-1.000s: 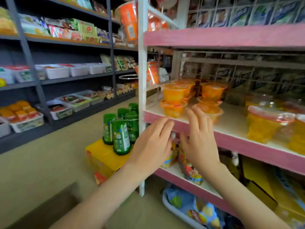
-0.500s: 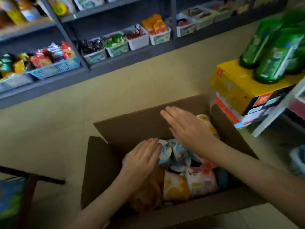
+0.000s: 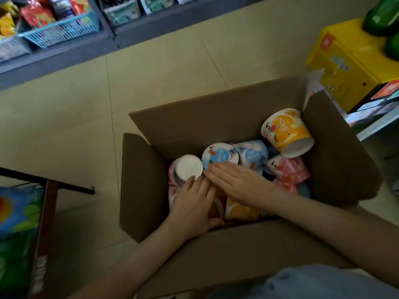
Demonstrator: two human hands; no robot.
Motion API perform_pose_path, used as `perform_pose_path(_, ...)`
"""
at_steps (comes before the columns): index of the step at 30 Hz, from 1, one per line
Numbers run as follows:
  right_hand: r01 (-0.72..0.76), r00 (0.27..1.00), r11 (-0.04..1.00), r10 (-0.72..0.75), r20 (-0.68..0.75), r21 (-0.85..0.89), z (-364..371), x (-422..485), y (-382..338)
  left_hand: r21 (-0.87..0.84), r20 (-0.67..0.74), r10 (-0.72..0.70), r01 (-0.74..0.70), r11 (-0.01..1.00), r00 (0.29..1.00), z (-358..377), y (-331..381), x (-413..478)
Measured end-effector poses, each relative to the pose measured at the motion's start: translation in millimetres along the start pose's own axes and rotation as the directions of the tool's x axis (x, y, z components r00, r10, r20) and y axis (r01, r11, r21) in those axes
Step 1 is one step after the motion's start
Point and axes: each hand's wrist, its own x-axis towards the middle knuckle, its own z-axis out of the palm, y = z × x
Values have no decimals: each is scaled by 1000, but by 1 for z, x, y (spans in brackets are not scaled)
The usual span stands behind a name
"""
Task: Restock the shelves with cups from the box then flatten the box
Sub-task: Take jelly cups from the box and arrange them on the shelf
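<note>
Stockroom aisle: a brown corrugated cardboard box (image 3: 216, 117) stands on a pale tiled floor (image 3: 151, 67), flaps open. Inside lies a jumble of tapered, printed cups. An orange cup (image 3: 285, 132) patterned with fruit slices lies on its side in the far right corner, its recessed white base showing. A blue cup (image 3: 252, 155) and a pink cup (image 3: 289, 172) lie tumbled just below it. At the left a pink-sided cup (image 3: 189, 168) stands upside down, its round white base up, and a blue-lidded cup (image 3: 220, 155) sits just beside it.

The person's left hand (image 3: 194, 206) lies over the cups, fingers loosely spread, tips touching the upturned one and gripping nothing. The right hand (image 3: 239, 182) is flat, fingers straight and together, tips resting on the blue lid.

At right, a glossy yellow carton (image 3: 345, 67) carries green bottles (image 3: 382, 16). A blue plastic mesh basket (image 3: 62, 31) of snack packets sits on a grey metal shelf (image 3: 64, 55).
</note>
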Motion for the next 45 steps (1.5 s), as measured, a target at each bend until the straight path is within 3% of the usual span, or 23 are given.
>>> perform_pose_path(9, 56, 994, 998, -56, 93, -2, 2, -14, -16, 25, 237, -79, 75, 997, 968, -7, 11, -3)
perform_pose_path(12, 17, 994, 1000, -16, 109, -9, -4, -17, -13, 64, 240, -49, 34, 997, 970, -13, 13, 1)
perform_pose_path(14, -47, 991, 999, 44, 128, 19, -8, -19, -11, 88, 205, -47, 30, 996, 978, -17, 14, 2)
perform_pose_path(17, -256, 959, 956, 233, 159, 146, -15, -21, -10, 78, 90, -6, -1, 997, 996, -24, 16, 6)
perform_pose_path(23, -533, 842, 683, 488, 231, 499, -49, -18, 8, 53, -155, 56, -49, 997, 986, -62, 31, 39)
perform_pose_path(27, -602, 770, 543, 588, 247, 585, -91, -30, 36, 52, -274, 107, -97, 994, 956, -97, 49, 69)
perform_pose_path(31, -636, 711, 526, 684, 163, 565, -135, -56, 63, 67, -397, 213, -203, 977, 893, -135, 75, 101)
perform_pose_path(35, -616, 656, 530, 755, 7, 583, -173, -84, 87, 40, -544, 298, -330, 943, 785, -177, 111, 134)
perform_pose_path(45, -709, 405, 558, 823, -400, 431, -277, -165, 105, 71, -737, 449, -603, 794, 506, -262, 202, 181)
